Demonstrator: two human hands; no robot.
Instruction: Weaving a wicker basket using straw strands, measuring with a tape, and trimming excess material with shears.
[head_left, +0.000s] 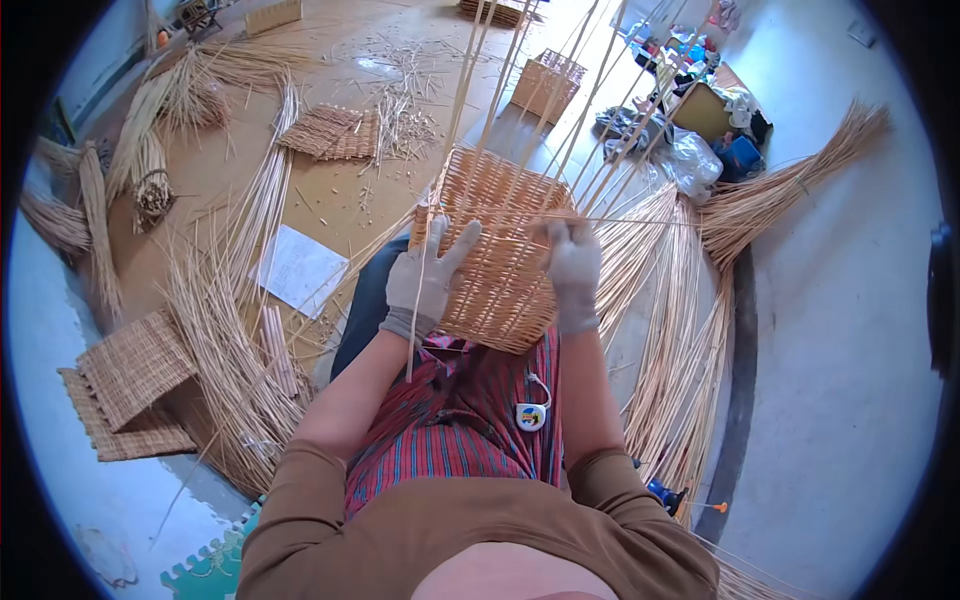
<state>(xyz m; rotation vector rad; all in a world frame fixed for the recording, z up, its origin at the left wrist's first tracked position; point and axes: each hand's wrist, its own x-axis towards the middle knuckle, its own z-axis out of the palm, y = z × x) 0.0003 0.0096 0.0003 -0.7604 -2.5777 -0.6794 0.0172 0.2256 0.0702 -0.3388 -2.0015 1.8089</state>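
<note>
A partly woven wicker panel (497, 255) leans upright on my lap, with long pale stakes (487, 115) rising from its far edge. My left hand (425, 280), in a light grey glove, grips its left edge, with thumb and fingers against the weave. One loose strand hangs down past that hand to my lap. At the right edge my gloved right hand (573, 270) has its fingers bent together around a thin wicker strand (645, 220), which trails off to the right. The fingertips of this hand are slightly blurred. A striped red cloth (440, 455) covers my lap.
Long loose canes (665, 320) spread at the right beside a tied bundle (800, 185). More canes (225, 340) lie at the left, near woven panels (140, 370) and a paper sheet (300, 270). A woven box (548, 85) stands ahead. A white tape measure (531, 416) rests on my lap.
</note>
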